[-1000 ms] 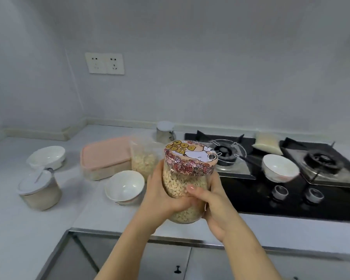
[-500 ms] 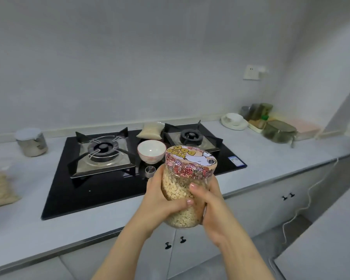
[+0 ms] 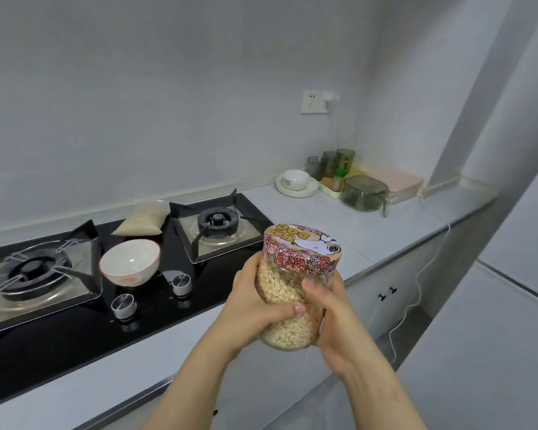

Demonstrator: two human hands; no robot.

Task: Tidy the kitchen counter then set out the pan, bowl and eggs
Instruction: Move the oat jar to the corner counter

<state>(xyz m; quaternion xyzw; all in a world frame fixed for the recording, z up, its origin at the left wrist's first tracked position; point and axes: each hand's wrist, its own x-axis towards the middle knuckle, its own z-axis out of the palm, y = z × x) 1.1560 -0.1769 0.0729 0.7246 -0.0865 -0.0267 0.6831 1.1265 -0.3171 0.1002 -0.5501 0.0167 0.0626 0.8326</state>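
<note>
A glass jar of oats (image 3: 288, 283) with a flowered cartoon lid is held upright in the air, in front of the counter's edge. My left hand (image 3: 255, 308) wraps its left side, thumb across the front. My right hand (image 3: 333, 311) grips its right side. A white bowl with a pink rim (image 3: 130, 262) stands on the black stove (image 3: 75, 330) between the two burners. No pan or eggs are in view.
A bag of grain (image 3: 143, 218) lies at the stove's back edge. At the far right of the counter (image 3: 339, 225) stand a white cup on a saucer (image 3: 296, 181), a green lidded container (image 3: 365, 193), several jars (image 3: 330, 164) and a pink box (image 3: 398, 181). A white cable (image 3: 416, 283) hangs over the cabinet fronts.
My view has swung from the left counter across the stove to the right end of the counter. Both hands keep the jar in the same grip in front of me.
</note>
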